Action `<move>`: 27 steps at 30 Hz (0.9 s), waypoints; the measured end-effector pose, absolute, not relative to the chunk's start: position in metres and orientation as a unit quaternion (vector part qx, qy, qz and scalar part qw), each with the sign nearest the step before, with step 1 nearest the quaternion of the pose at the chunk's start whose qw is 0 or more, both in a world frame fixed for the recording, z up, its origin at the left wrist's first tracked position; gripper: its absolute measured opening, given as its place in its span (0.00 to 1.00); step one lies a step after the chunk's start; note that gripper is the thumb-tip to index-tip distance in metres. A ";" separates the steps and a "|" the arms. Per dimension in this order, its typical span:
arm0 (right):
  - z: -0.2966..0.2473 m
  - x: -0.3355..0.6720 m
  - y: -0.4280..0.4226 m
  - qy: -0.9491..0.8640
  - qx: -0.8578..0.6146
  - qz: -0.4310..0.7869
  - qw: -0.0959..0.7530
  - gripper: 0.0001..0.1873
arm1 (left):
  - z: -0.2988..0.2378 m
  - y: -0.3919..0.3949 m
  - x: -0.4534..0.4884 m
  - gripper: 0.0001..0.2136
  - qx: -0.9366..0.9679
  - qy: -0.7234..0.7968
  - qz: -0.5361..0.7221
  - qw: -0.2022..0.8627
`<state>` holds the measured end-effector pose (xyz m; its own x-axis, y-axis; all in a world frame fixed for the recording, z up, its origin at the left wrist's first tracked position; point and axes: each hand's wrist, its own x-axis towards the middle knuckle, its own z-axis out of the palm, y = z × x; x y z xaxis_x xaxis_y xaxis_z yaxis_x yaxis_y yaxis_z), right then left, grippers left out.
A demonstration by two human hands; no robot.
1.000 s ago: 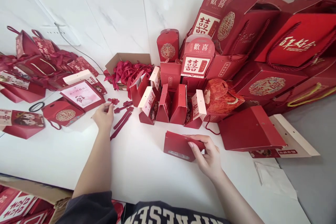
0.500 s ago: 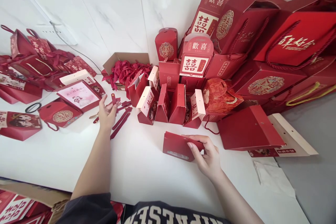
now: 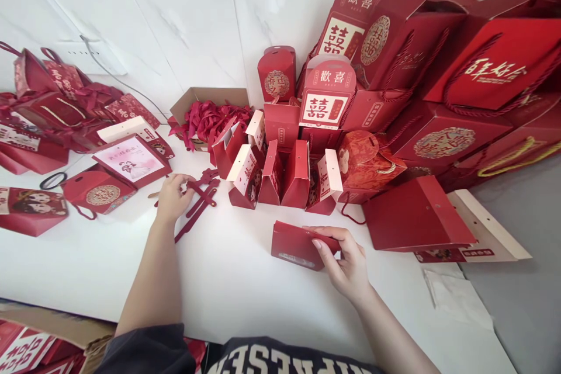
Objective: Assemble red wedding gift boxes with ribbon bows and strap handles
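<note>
My right hand (image 3: 346, 257) grips a small dark red paper gift box (image 3: 295, 245) by its right end, thumb in front and fingers over the top edge. The box is just above the white table, its lower front carrying a pale oval print. Over to the left, my left hand (image 3: 173, 196) is closed, thumb and forefinger pinching one end of a dark red strap (image 3: 203, 194) with a hole near its far end. Several more such straps (image 3: 189, 223) lie loose under and beside it.
A row of small red gift boxes (image 3: 295, 178) stands behind my right hand. A cardboard box (image 3: 193, 96) of red ribbons is at the wall. Larger red boxes (image 3: 464, 140) are stacked on the right. More finished boxes (image 3: 105, 193) lie left on the white table (image 3: 228, 280).
My left hand has lowered and turned; the strap, upright before, now points right across the loose straps. My right hand holds the gift box almost still.
</note>
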<state>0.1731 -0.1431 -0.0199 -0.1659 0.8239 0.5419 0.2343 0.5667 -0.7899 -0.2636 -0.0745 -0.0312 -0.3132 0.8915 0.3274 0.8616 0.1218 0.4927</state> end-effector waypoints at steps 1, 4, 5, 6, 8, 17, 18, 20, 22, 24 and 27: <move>-0.020 0.173 -0.143 -0.711 -0.374 0.278 0.526 0.11 | -0.032 -0.074 -0.264 0.17 0.583 0.756 0.297 0.003; -0.020 0.173 -0.143 -0.713 -0.372 0.275 0.527 0.11 | -0.037 -0.073 -0.260 0.22 0.580 0.769 0.265 -0.043; -0.020 0.173 -0.143 -0.713 -0.371 0.275 0.527 0.11 | -0.039 -0.072 -0.258 0.22 0.581 0.771 0.256 -0.053; -0.020 0.173 -0.143 -0.713 -0.370 0.275 0.528 0.11 | -0.040 -0.071 -0.256 0.20 0.582 0.773 0.245 -0.061; -0.020 0.173 -0.143 -0.712 -0.371 0.275 0.528 0.12 | -0.043 -0.067 -0.250 0.18 0.587 0.776 0.220 -0.070; -0.018 0.172 -0.142 -0.708 -0.366 0.278 0.536 0.11 | -0.047 -0.057 -0.241 0.17 0.615 0.767 0.156 -0.098; -0.017 0.172 -0.142 -0.706 -0.367 0.280 0.537 0.10 | -0.045 -0.058 -0.241 0.17 0.612 0.766 0.163 -0.106; -0.017 0.171 -0.143 -0.704 -0.369 0.283 0.536 0.10 | -0.039 -0.061 -0.239 0.16 0.602 0.767 0.184 -0.125; -0.018 0.171 -0.143 -0.704 -0.375 0.286 0.532 0.09 | -0.029 -0.062 -0.235 0.16 0.587 0.765 0.218 -0.148; -0.017 0.172 -0.142 -0.706 -0.381 0.283 0.526 0.08 | -0.016 -0.063 -0.230 0.16 0.571 0.760 0.259 -0.171; -0.014 0.173 -0.139 -0.711 -0.385 0.273 0.521 0.07 | 0.011 -0.067 -0.219 0.15 0.544 0.746 0.326 -0.204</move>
